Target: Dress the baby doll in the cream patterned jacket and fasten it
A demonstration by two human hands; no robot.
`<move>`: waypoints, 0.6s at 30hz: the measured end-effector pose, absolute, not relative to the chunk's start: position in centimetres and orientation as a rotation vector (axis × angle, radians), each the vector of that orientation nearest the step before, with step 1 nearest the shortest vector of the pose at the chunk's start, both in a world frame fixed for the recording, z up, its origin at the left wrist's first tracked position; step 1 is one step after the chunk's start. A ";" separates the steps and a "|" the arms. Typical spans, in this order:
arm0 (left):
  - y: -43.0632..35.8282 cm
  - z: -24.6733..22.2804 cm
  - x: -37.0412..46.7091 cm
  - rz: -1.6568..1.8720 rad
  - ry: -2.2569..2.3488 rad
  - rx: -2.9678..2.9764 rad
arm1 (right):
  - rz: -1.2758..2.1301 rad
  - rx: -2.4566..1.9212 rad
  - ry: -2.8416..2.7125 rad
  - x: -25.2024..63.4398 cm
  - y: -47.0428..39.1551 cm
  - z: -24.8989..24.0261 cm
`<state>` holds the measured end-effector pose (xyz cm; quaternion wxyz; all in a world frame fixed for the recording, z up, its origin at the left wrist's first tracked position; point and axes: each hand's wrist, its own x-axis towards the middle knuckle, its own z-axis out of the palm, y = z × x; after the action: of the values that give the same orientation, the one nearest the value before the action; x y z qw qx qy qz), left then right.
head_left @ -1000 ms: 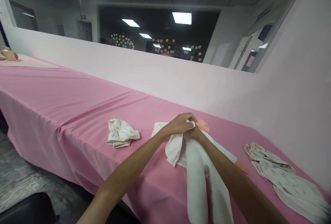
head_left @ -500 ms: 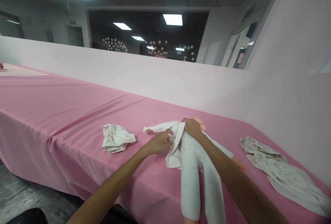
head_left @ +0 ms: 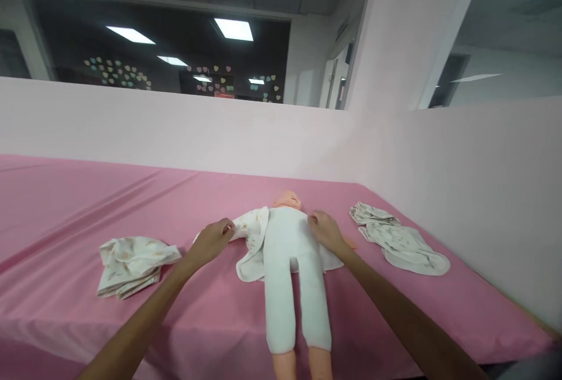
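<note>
Here's the doll (head_left: 281, 251), flat on its back between the two hands: left hand (head_left: 213, 241) curled at one shirt (head_left: 251, 266) sleeve, right hand (head_left: 327, 230) curled by the opposite shoulder, and whether either pinches cloth I can't tell. That left-side sleeve looks to be on; the front lies unfastened, the other arm mostly hidden by the right wrist. Pink table (head_left: 211, 310) separates left fingers from folded cloth (head_left: 132, 263); more clothes (head_left: 401, 245) lie beyond the right fingers, the wall (head_left: 184, 134) well past both.

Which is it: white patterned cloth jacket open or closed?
Open: the jacket lies spread to both sides, leaving the white-bodied, peach-headed doll uncovered in front.
</note>
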<state>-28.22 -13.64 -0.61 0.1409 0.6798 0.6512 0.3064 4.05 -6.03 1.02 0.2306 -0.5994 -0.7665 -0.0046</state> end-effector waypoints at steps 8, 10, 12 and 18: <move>-7.8 5.5 -12.9 0.860 1.330 2.562 | 0.339 -1.711 -1.940 14.3 -13.8 -4.5; -5.5 5.7 -8.3 0.612 1.215 2.733 | 0.311 -1.615 -2.029 13.6 -15.0 -5.1; -3.4 5.2 -4.5 0.252 1.204 2.818 | 0.275 -1.530 -2.120 12.4 -15.6 -5.4; -0.1 2.3 -1.4 -0.275 1.404 2.746 | 0.140 -1.541 -2.233 10.0 -14.3 -5.0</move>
<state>-1.37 -0.06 2.34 0.0225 0.8866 0.4533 -0.0888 10.01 -14.29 -5.00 0.2108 -0.5543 -0.8036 0.0505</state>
